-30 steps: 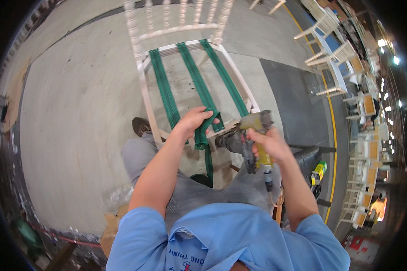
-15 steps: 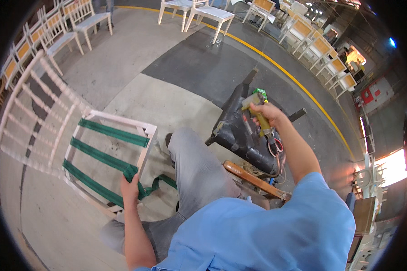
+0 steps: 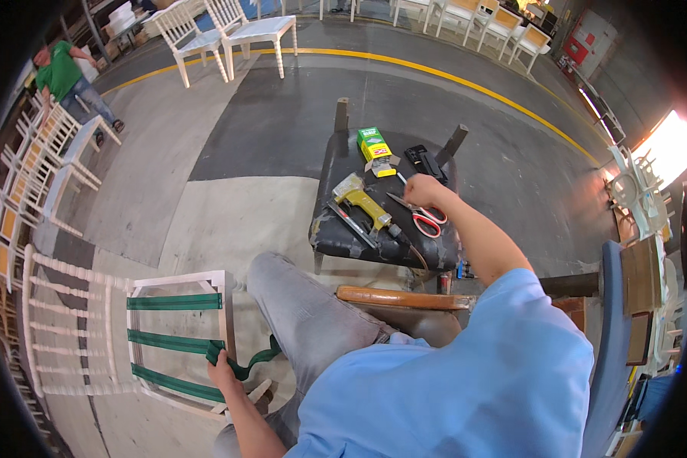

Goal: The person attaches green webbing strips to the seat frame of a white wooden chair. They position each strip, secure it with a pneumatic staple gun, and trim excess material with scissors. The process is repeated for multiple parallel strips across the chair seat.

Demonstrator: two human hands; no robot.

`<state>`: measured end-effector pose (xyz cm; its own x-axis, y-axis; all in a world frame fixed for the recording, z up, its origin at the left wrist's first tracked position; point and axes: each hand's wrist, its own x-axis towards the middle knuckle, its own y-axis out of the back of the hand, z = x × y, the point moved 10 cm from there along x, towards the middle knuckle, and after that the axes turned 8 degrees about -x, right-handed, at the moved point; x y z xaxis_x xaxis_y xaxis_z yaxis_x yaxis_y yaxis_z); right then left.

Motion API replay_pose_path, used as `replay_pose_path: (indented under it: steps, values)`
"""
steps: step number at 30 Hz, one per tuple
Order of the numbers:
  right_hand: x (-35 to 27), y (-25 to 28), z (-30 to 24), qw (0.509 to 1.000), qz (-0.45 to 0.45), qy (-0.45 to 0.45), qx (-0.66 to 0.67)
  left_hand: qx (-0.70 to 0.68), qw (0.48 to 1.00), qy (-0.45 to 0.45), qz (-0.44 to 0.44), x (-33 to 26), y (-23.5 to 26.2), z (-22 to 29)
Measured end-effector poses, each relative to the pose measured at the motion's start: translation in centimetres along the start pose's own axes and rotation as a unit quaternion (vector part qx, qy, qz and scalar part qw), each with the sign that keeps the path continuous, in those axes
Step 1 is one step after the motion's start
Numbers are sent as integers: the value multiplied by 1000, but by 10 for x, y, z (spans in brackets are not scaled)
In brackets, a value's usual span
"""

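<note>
Green webbing [image 3: 215, 349] is pinched in the left hand [image 3: 222, 372]; curled right hand [image 3: 427, 191] by scissors [image 3: 414, 209], hold unclear

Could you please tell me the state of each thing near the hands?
Left hand: closed on middle green strap.
Middle green strap: folded there, tail loose.
White chair: seat frame uncushioned.
Pneumatic stapler: lying unheld on black seat.
Black seat: surface worn.
Green-yellow box: open at one end.
Right hand: grip hidden.
Scissors: beside right hand, opening unclear.
</note>
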<state>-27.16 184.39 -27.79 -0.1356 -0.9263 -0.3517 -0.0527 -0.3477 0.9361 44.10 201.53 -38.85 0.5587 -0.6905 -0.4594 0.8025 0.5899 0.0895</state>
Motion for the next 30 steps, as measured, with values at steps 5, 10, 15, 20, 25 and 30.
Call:
replay_pose_path:
  steps: [5,10,15,20,25,30]
  values:
    - [-46,-42,5,998,23,-13,-51,-6,997,-82,-12,-7,17,0]
    - [-79,-36,37,998,8,-59,10,219,969,-101,61,-8,17,1]
    - [-89,-28,32,992,64,-65,90,-48,997,-67,-1,-11,32,-17]
    - [-118,-17,-35,895,-57,-17,442,-134,991,14,-1,-27,45,-16]
    - [-99,48,-220,901,-17,262,345,-290,947,93,-105,-19,27,14]
    - [-115,45,-461,798,53,600,-6,-301,945,76,-107,-21,42,29]
